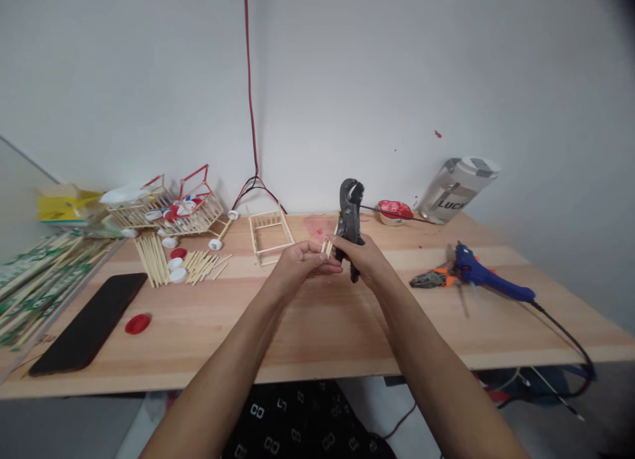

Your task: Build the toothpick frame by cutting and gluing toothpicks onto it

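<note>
My left hand (303, 264) is closed on a few short wooden sticks (327, 249), pale and thin, held out over the table. Right beside it, my right hand (364, 257) grips a black cutter (350, 211) by its handles, its curved head pointing up and away from me. The fingers of both hands meet around the sticks, so I cannot tell exactly which fingertips touch them. Behind my left hand an open stick frame (270, 234) stands on the wooden table (307, 340).
On the left are stick carts (191, 211), cut sticks (203, 266), bottle caps (137, 323), a black phone (92, 323) and packaged sticks (44, 274). A blue glue gun (491, 277), pliers (429, 278), a red-stained bowl (395, 211) and a tilted container (459, 191) occupy the right.
</note>
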The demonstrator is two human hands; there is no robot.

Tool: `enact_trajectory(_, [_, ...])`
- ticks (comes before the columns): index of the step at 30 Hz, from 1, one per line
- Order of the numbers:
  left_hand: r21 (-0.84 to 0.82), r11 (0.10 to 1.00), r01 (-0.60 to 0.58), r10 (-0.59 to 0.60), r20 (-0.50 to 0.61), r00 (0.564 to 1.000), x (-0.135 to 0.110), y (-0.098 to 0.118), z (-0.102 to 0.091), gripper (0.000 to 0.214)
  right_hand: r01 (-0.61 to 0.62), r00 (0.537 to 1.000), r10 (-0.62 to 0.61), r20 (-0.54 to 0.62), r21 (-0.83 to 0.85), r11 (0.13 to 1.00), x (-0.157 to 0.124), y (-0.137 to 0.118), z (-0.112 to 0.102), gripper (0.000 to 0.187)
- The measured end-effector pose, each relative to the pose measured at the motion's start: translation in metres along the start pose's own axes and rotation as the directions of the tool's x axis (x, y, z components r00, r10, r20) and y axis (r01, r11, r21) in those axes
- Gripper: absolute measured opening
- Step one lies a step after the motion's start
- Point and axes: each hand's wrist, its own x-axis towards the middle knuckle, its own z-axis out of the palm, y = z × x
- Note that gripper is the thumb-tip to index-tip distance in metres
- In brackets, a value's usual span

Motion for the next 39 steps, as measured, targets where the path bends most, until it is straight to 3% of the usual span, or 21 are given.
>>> enact_trajectory(6, [0.024, 1.0, 0.017, -0.016, -0.047, 0.999, 0.001, -0.002, -0.001, 0.03, 0.043, 0.999, -0.043, 0.002, -0.134, 0.99, -0.002, -0.003, -0.001, 0.032])
enact_trajectory(10, [0.057, 0.998, 0.011, -0.01, -0.02, 1.0, -0.001, 0.001, -0.001, 0.033, 0.037, 0.999, -0.036, 0.013, -0.152, 0.988, -0.002, -0.004, -0.004, 0.031])
enact_trajectory(13, [0.151, 0.988, 0.028, -0.029, 0.004, 1.0, -0.001, 0.003, -0.005, 0.033, 0.032, 0.999, -0.029, 0.021, -0.149, 0.988, -0.001, -0.003, -0.008, 0.029])
enact_trajectory(15, [0.292, 0.956, 0.034, -0.022, -0.043, 0.999, 0.0, 0.004, -0.009, 0.027, 0.037, 0.999, -0.034, 0.021, -0.14, 0.99, 0.0, -0.002, -0.01, 0.029])
enact_trajectory(17, [0.557, 0.831, -0.007, 0.08, -0.106, 0.991, 0.001, 0.003, -0.012, 0.017, 0.037, 0.999, -0.035, 0.018, -0.126, 0.991, 0.001, -0.002, -0.011, 0.029])
enact_trajectory(20, [0.922, 0.38, -0.076, 0.265, -0.03, 0.964, -0.001, 0.001, -0.013, 0.01, 0.02, 1.0, -0.02, 0.0, -0.124, 0.992, 0.001, -0.002, -0.01, 0.029])
enact_trajectory(22, [0.989, 0.128, -0.077, 0.271, 0.039, 0.962, -0.004, 0.0, -0.011, 0.009, 0.016, 1.0, -0.017, -0.006, -0.128, 0.992, 0.001, -0.003, -0.01, 0.028])
enact_trajectory(25, [0.999, -0.018, -0.033, 0.241, 0.037, 0.97, -0.007, -0.002, -0.009, 0.012, 0.02, 1.0, -0.021, -0.004, -0.12, 0.993, 0.001, -0.003, -0.01, 0.028])
enact_trajectory(35, [0.998, -0.059, -0.019, 0.232, 0.033, 0.972, -0.004, -0.01, -0.023, 0.019, 0.034, 0.999, -0.034, 0.003, -0.115, 0.993, 0.003, 0.0, -0.009, 0.027])
enact_trajectory(39, [0.999, 0.022, -0.027, 0.277, 0.02, 0.961, -0.005, -0.005, -0.025, 0.02, 0.04, 0.999, -0.039, 0.006, -0.128, 0.991, 0.003, 0.001, -0.009, 0.027])
